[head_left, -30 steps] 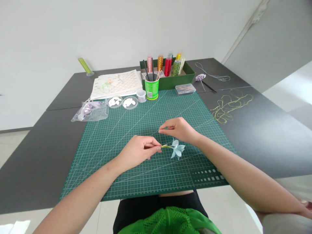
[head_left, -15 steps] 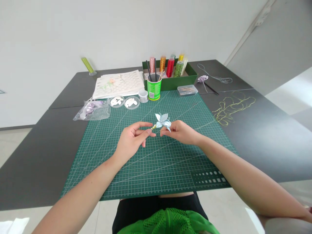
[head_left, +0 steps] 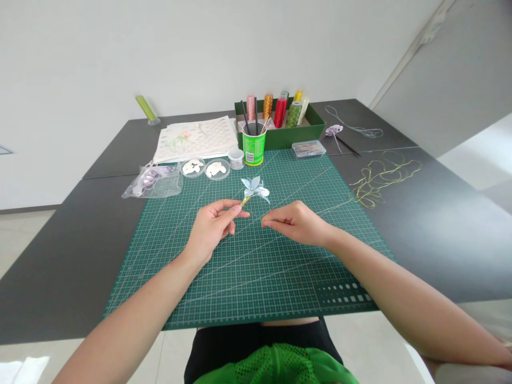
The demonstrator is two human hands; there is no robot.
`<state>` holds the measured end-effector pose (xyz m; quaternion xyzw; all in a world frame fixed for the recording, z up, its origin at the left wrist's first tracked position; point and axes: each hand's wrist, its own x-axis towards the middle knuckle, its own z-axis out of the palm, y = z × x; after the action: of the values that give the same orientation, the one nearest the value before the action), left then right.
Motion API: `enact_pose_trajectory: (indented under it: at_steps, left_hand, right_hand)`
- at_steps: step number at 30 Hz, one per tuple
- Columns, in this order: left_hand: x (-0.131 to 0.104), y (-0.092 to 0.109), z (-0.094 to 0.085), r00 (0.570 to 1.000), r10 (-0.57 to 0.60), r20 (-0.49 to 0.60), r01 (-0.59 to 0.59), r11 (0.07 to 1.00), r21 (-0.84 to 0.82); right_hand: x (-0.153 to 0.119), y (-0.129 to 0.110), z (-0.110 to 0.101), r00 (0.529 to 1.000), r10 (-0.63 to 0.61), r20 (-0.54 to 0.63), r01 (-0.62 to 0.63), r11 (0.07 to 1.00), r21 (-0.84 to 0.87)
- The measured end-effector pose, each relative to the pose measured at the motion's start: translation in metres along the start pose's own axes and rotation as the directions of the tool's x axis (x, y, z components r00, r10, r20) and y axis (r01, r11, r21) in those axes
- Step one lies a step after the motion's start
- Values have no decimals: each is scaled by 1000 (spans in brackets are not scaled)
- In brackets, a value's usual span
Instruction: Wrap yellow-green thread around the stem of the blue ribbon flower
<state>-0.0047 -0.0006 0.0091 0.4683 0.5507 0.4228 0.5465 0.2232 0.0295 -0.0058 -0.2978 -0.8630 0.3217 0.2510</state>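
My left hand (head_left: 214, 226) pinches the short green stem (head_left: 245, 201) of a pale blue artificial flower (head_left: 255, 188) between thumb and fingertips. The flower is held above the cutting mat (head_left: 224, 282), its pointed petals spread up and to the right. Just right of the flower and apart from it, my right hand (head_left: 294, 223) is closed in a pinch with the thumb against the fingers. Whatever lies between those fingertips is too fine to make out. Loose yellow-green thread (head_left: 370, 184) lies to the right, with a faint strand reaching onto the mat towards my right hand.
Behind the mat stand a green cup (head_left: 253, 148) of tools and a green box (head_left: 294, 136) of thread spools. Two dishes of white pieces (head_left: 217, 169), a plastic bag (head_left: 154, 181) and paper sheets (head_left: 196, 138) are at left. A clear case (head_left: 308, 149) sits at back right.
My left hand has moved the flower slightly left and up, away from my right hand. My right hand has shifted a little down, and a gap now shows between it and the petals.
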Motion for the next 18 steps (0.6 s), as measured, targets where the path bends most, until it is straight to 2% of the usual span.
enact_pose_trajectory:
  at_steps: [5,9,14,18]
  left_hand:
    - [3,-3,-1,1000,-8,-23,8,1000,-2]
    - [5,-4,-3,999,-35,-3,35,999,30]
    - [7,-8,-3,993,-65,101,49,987,152]
    - [5,-10,-1,976,-79,205,20,961,276]
  right_hand:
    - [-3,0,3,992,-109,-68,96,981,-167]
    - [-6,-1,6,965,-238,-114,195,933,-302]
    - [-9,-6,6,898,-414,-149,298,821,-487]
    - [-9,-11,4,849,-497,-179,318,752,-578]
